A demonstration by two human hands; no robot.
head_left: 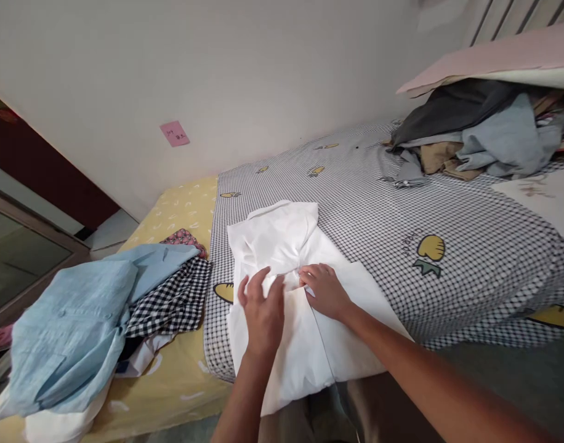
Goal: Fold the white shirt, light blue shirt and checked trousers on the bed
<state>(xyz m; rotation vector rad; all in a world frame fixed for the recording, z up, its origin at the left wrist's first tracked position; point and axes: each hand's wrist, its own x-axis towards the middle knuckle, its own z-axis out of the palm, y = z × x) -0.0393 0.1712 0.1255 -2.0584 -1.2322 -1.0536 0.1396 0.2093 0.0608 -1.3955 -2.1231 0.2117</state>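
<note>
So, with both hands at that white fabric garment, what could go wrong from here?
Creases may set where the white fabric garment is rumpled near the left hand and right hand. Its near end also appears to overhang the edge of the black-and-white checked cloth sheet, so it might slip down.

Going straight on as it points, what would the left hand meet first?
Probably the upper part of the white garment, just ahead of the left hand; whether they already touch is unclear.
</note>
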